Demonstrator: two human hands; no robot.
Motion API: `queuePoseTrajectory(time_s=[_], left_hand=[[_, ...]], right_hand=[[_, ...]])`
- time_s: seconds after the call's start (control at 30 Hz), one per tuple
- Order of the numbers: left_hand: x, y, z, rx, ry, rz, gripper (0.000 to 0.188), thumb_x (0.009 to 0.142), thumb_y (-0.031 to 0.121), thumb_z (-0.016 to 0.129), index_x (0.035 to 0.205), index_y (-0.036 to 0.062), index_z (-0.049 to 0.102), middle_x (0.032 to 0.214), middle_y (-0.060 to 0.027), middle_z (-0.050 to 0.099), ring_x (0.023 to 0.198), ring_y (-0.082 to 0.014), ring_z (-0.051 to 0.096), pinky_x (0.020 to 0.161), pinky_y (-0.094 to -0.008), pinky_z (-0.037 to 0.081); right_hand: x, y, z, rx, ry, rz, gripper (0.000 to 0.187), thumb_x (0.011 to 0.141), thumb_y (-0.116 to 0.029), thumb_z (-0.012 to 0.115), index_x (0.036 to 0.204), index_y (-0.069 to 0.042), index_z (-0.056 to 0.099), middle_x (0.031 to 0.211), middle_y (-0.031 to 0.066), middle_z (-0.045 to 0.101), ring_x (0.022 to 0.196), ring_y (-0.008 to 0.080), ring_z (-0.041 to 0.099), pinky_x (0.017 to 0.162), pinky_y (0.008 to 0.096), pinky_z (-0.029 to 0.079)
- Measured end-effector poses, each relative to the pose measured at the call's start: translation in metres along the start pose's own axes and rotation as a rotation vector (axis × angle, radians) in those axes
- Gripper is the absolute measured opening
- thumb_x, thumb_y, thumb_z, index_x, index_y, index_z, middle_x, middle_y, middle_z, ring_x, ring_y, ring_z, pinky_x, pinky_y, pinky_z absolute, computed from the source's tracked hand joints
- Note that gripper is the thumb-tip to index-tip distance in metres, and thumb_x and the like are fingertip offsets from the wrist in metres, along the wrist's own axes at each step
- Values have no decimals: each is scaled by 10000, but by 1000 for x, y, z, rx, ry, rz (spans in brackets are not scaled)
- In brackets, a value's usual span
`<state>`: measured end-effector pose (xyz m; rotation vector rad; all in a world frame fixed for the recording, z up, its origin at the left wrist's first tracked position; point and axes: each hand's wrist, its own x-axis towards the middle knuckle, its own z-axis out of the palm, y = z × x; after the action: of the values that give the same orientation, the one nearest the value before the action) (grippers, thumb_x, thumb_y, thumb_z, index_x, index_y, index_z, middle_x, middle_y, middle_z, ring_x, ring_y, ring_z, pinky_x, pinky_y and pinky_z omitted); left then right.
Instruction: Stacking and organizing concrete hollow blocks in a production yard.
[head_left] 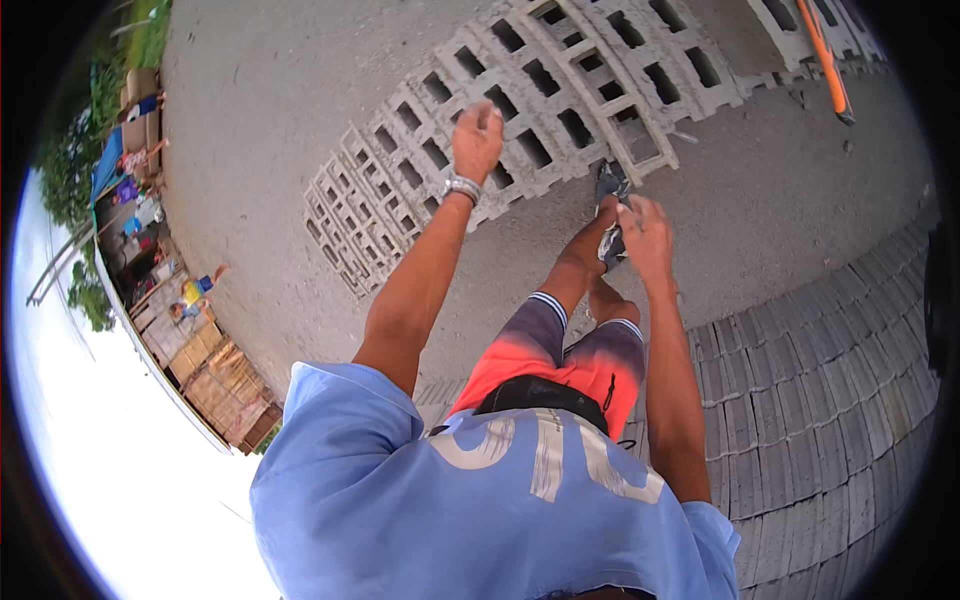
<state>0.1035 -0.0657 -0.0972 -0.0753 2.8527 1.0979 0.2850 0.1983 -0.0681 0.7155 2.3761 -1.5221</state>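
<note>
My left hand (478, 142), with a metal band at its wrist, is over a long row of grey hollow concrete blocks (522, 103). Its fingers are loosely bent and somewhat apart, with nothing seen in them. Lower and to the right, my right hand (648, 238) hangs beside my leg, above the ground near my dark shoes (612, 182). Its fingers are half curled and apart, holding nothing that I can see. A pale ladder-like frame (608, 88) lies across the blocks, its near end close to my feet.
Rows of stacked grey blocks (820, 400) fill the lower right. An orange bar or handle (825, 62) stands at the upper right. At the far left are a shed (205, 355) with wooden and woven walls and several people, one in a yellow top (193, 291).
</note>
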Motion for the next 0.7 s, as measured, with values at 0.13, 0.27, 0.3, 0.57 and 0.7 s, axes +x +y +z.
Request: queuePoseTrajectory(time_s=[0.13,0.27,0.3,0.57,0.7], left_hand=[[-159,-73,-62,132,-152,-226,345,927,281,630,1133,8,679,981,-184,726,918,-282,705,793,-376,554],[-269,-128,-112,105,-321,-576,360,900,285,633,1126,9,682,1060,-218,712,991,-318,697,863,-385,538],[-284,-139,-121,111,-399,-672,369,899,290,632,1132,8,683,1071,-218,711,1016,-324,693,878,-378,533],[-298,-206,-217,251,-484,-591,371,909,328,639,1078,8,719,1032,-194,729,962,-276,701,853,-351,524],[-270,-263,-254,218,-439,-523,409,929,343,628,1108,-17,701,964,-148,718,919,-246,669,840,-341,503]], right_hand=[[-86,141,3,-135,-126,249,367,888,-286,677,1050,44,685,917,202,709,891,289,693,803,387,526],[-197,275,-56,-299,-151,482,300,872,-244,651,952,36,725,820,141,697,786,225,663,681,372,533],[-223,290,-69,-260,-135,478,293,875,-228,637,964,36,726,827,128,691,770,219,653,653,364,532],[-312,232,-27,17,0,783,359,904,-238,615,1063,73,698,882,132,685,776,204,639,686,322,523],[-286,167,84,-168,62,497,377,923,-266,614,1098,60,690,838,100,679,762,171,615,711,329,485]])
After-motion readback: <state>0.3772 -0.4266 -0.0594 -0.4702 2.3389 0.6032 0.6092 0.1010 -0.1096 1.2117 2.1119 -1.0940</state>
